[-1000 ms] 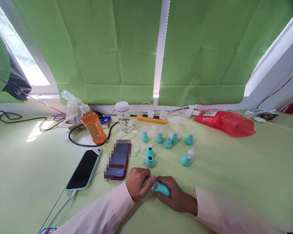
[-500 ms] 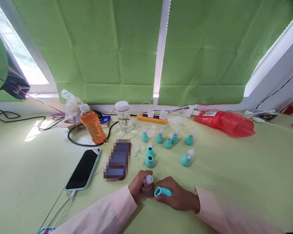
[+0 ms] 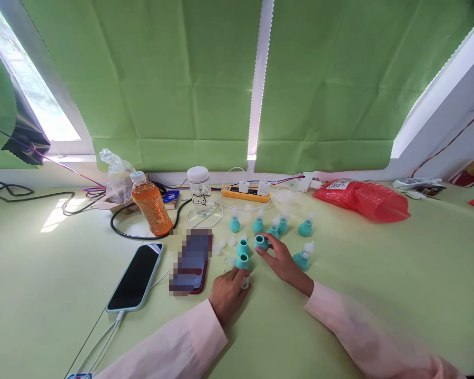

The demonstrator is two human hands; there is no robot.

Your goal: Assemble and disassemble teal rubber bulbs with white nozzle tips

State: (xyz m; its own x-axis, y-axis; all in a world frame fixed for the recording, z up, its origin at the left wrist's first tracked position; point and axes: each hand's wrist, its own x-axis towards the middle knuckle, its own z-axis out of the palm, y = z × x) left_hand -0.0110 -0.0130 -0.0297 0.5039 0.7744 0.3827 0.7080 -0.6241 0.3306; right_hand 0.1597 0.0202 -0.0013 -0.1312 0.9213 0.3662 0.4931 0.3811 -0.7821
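Observation:
Between the thumb and fingers of my right hand (image 3: 278,258) is a teal squeeze bulb (image 3: 261,242), its open neck facing up, at or just above the table. My left hand (image 3: 228,295) rests low on the table, fingers closed round a small clear plastic tip (image 3: 245,283) that is partly hidden. Right beyond those fingers stands an open teal bulb (image 3: 243,261), with another open bulb (image 3: 243,247) behind it. Several teal bulbs fitted with clear tips stand farther back, one of them (image 3: 305,228) at the right. A tipped bulb (image 3: 302,260) sits beside my right wrist.
Small clear pieces (image 3: 217,249) lie left of the open bulbs. Two phones, one in a pale case (image 3: 136,276) with a cable, lie at left. An orange drink bottle (image 3: 152,205), a lidded jar (image 3: 199,192), a power strip (image 3: 237,193) and a red bubble-wrap bag (image 3: 363,200) line the back.
My right hand has carried the teal bulb forward and turned its opening upward, beside the two open bulbs. My left hand has turned palm down, lowering the clear tip to the table.

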